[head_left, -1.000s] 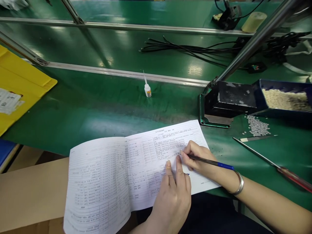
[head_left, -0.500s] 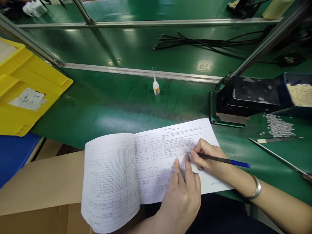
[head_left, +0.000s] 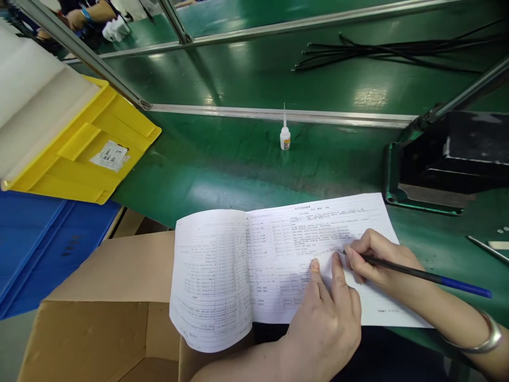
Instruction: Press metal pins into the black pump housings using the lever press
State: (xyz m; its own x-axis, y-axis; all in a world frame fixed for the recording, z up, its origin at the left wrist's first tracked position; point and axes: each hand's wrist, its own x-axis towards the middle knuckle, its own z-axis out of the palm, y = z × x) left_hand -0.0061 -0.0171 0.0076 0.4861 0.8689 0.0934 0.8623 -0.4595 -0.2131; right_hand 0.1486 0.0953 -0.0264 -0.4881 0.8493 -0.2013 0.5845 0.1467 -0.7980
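Observation:
An open booklet of printed forms (head_left: 246,265) lies on the near edge of the green table (head_left: 222,170), its left pages overhanging a cardboard box (head_left: 103,302). My right hand (head_left: 377,260) grips a black and blue pen (head_left: 429,276) with the tip on the right page. My left hand (head_left: 322,323) lies on that page just below the pen tip, two fingers stretched out flat and pressing the paper.
A small glue bottle (head_left: 284,138) stands beyond the booklet by a metal rail (head_left: 278,114). A yellow bin (head_left: 91,143) and blue bin (head_left: 35,244) sit at left. A black and green machine base (head_left: 445,164) is at right. Black cables (head_left: 382,50) lie far back.
The view has swung left, so everything has shifted right in the frame. Both hands stay on the right page with the pen tip at about the same line.

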